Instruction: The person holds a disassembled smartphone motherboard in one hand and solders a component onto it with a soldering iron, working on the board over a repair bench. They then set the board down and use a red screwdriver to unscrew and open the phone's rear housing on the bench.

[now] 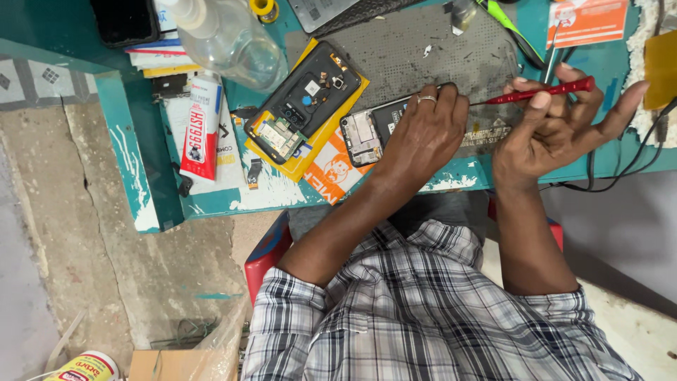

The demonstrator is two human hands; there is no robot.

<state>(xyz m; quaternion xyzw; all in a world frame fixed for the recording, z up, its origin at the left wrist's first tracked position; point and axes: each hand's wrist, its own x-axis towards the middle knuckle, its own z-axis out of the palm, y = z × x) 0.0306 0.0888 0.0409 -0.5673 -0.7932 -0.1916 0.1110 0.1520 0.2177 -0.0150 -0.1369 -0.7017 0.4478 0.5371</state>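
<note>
Plaid shirt (423, 310), left hand (423, 137) covering opened phone (367, 134), circuitry exposed

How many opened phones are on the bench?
2. One phone lies on a yellow pad, left of the hands. The other phone is under the left hand. More may be hidden.

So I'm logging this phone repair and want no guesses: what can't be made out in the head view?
- Where the red-handled screwdriver tip meets the opened black phone: hidden by the left hand.
- The phone's right part: covered by that hand.
- The clear plastic bottle: top cut off by the frame edge.
- Whether the right hand grips firmly: fingers spread, unclear.
</note>
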